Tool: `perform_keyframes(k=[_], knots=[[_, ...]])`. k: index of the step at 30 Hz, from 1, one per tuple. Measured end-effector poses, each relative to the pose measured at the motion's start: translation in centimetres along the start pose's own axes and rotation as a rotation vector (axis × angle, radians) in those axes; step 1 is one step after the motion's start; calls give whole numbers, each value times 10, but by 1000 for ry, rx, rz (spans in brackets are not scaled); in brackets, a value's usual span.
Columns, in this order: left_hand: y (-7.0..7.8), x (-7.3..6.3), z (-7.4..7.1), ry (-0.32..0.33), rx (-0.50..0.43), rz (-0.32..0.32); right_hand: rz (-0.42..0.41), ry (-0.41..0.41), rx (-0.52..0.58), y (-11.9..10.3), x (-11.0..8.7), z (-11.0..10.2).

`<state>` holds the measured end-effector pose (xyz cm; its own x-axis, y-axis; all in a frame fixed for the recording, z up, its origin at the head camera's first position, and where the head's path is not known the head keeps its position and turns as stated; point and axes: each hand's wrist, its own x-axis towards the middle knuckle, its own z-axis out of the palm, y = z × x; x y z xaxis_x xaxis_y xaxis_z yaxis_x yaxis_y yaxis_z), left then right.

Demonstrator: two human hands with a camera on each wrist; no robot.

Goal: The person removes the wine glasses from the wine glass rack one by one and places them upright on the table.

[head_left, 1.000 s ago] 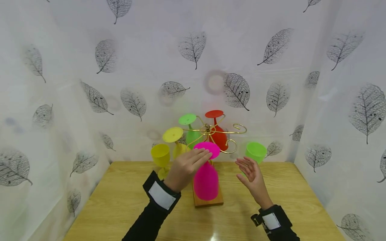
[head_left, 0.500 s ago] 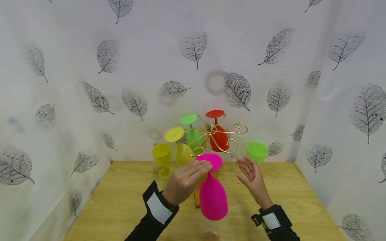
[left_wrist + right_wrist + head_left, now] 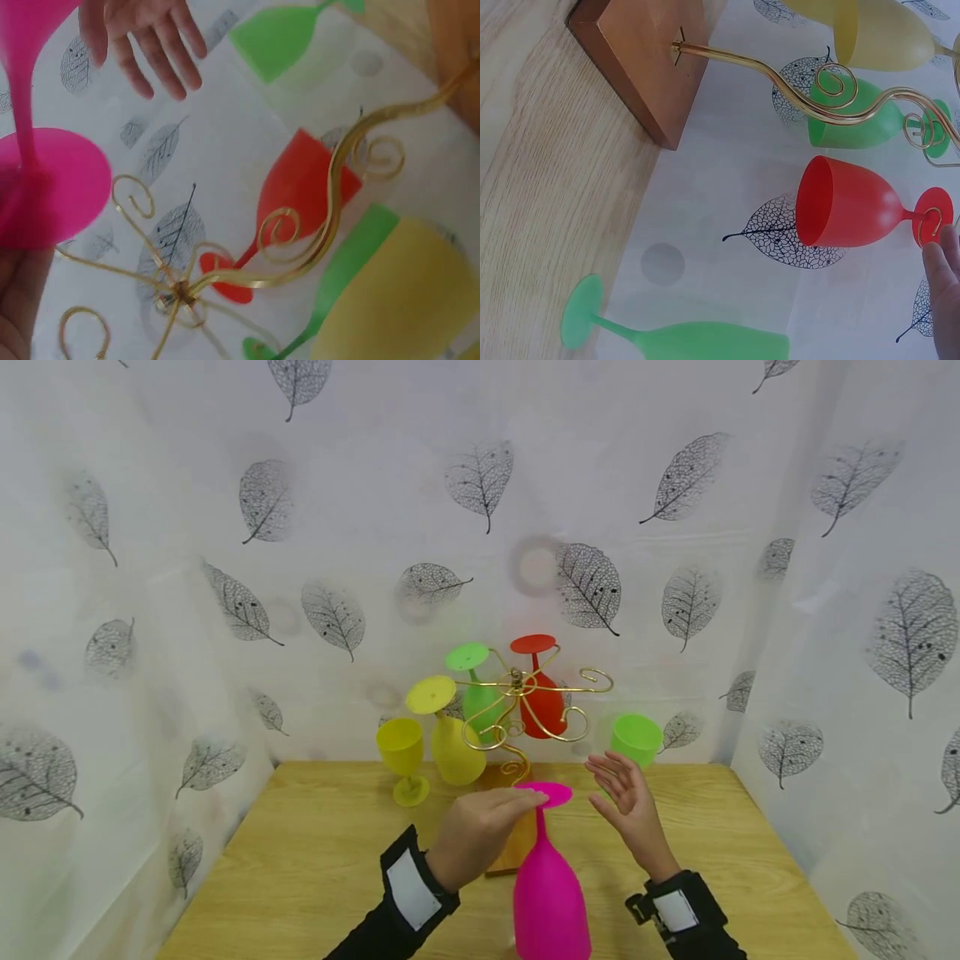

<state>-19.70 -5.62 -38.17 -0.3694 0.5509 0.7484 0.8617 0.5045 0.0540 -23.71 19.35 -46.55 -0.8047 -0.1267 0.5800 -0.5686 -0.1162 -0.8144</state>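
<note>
My left hand pinches the round foot of a pink wine goblet, which hangs bowl-down in front of the rack. In the left wrist view the pink foot fills the left edge, fingers partly out of frame. Behind it stands a gold wire goblet rack with curled arms on a wooden base. Red, green and yellow goblets hang upside down from it. My right hand is raised, fingers spread loosely, holding nothing, to the right of the pink goblet.
A yellow goblet stands upright left of the rack. A bright green goblet stands upright behind my right hand, its stem hidden in the head view. The wooden table meets a white leaf-print curtain at the back and sides.
My left hand has drawn the pink goblet down and toward me, slightly right, away from the rack's front arms. The right hand has stayed in place.
</note>
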Motion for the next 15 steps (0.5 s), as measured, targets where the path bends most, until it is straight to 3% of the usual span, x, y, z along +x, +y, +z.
perform_keyframes(k=[6,10,15], knots=[[-10,-17,30,-212,-262,-432,-38,-81,17,-1,0,0],[-18,-27,48,-311,-394,-628,-14,-169,26,-2,-1,0],[-27,-36,60,-341,-574,-789,36,-317,86,-4,-2,3]])
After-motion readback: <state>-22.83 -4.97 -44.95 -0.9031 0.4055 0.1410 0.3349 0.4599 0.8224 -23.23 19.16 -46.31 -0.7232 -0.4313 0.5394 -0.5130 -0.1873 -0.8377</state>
